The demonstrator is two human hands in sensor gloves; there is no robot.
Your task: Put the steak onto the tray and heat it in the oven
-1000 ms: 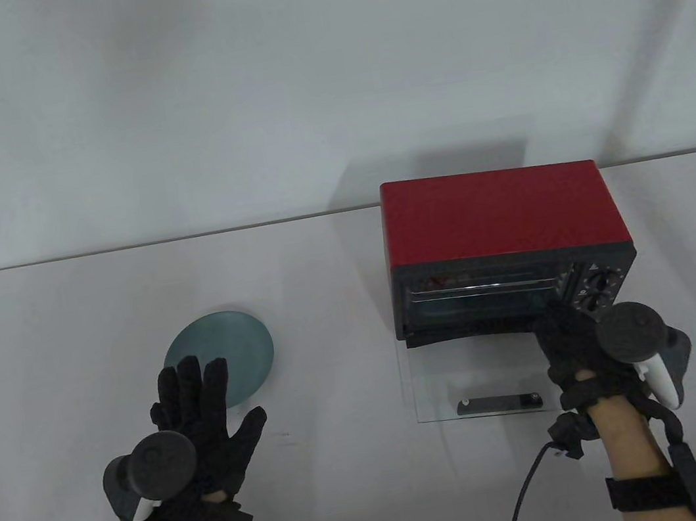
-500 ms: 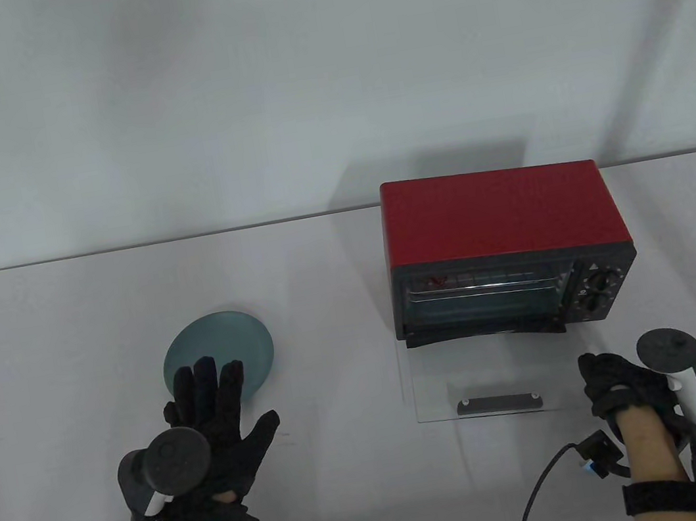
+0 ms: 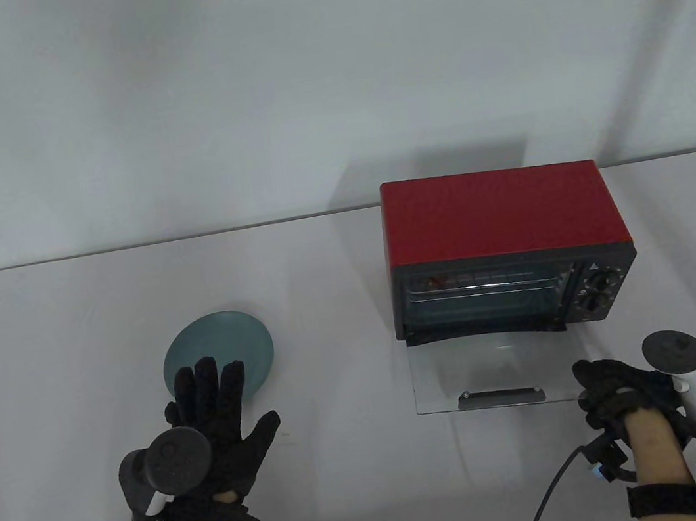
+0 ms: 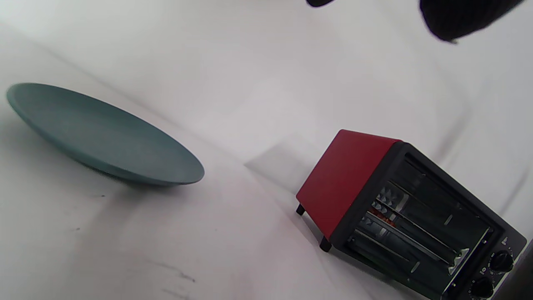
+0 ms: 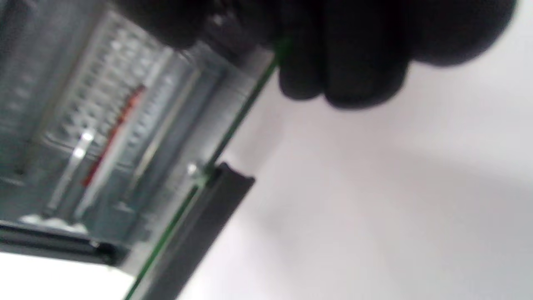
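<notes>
Right-hand fingers [image 3: 591, 376] curled on glass oven door's [image 3: 473, 373] front-right corner, door nearly flat, hinge-to-handle axis toward viewer; left fingers [image 3: 210, 390] straight.

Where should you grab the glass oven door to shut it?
Grip the glass door at its free front edge, near the dark handle bar, coming from the front. It hangs open towards the person, hinged at the red oven. The right hand already pinches its right corner.

The glass door [image 3: 484, 377] juts out before the oven [image 3: 506, 250] mouth (part-raised); bare table [image 3: 335, 342] lies left of the oven.
</notes>
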